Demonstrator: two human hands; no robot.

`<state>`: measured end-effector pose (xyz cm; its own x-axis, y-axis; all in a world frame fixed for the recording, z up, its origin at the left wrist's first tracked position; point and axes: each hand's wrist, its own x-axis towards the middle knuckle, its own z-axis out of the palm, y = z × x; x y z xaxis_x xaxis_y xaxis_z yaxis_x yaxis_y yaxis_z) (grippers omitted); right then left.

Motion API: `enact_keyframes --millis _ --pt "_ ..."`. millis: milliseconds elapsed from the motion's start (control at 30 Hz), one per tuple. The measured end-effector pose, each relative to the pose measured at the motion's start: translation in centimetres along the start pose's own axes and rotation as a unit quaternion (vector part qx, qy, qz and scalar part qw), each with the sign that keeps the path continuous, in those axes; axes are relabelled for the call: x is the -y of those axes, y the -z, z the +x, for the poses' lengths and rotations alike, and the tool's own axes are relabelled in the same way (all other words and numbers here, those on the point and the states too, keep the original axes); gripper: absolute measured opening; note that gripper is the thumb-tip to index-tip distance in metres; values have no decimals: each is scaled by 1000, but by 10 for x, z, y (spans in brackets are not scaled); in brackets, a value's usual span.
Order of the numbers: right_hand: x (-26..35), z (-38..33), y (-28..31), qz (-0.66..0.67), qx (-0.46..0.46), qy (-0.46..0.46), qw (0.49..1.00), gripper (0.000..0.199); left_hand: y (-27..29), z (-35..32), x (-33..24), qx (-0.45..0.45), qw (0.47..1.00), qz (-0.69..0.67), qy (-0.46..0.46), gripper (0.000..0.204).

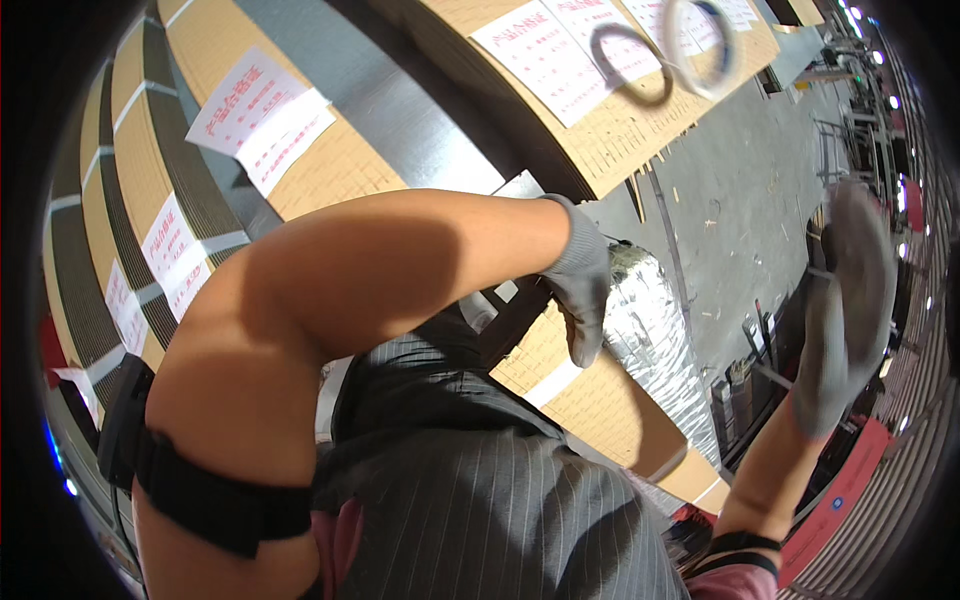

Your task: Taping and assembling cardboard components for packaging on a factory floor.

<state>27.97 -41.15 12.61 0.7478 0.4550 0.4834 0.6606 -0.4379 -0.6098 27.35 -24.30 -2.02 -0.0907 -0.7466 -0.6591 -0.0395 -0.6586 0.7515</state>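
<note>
The grey-gloved left hand [585,285] is held with fingers pointed downward beside a silver-wrapped bundle [655,335]; whether contact is made cannot be told. The grey-gloved right hand [848,290] is raised well apart, its fingers extended. A blurred, pale tape roll [726,50] is seen over printed sheets [530,55] laid on a cardboard stack [640,130]. Further cardboard stacks [200,40] are bound with white straps [222,241].

Open passage over grey floor [735,225], cardboard stack [615,150] blocking its left, foil-wrapped bundle [655,335] alongside
</note>
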Motion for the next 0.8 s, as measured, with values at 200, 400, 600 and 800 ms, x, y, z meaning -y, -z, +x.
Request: enact_keyframes --millis 200,400,600,800 --pt "35 -238 70 378 372 -448 719 67 -18 -13 -21 -85 993 84 -21 59" --pt "-12 -498 74 620 -378 -337 599 79 -123 -75 -80 -183 966 160 -92 56" --pt "-10 -458 120 635 -298 -121 702 75 -236 21 -55 -456 847 268 -49 63" --pt "32 -499 16 623 -146 -393 660 54 -291 72 -222 -579 694 227 -363 125"
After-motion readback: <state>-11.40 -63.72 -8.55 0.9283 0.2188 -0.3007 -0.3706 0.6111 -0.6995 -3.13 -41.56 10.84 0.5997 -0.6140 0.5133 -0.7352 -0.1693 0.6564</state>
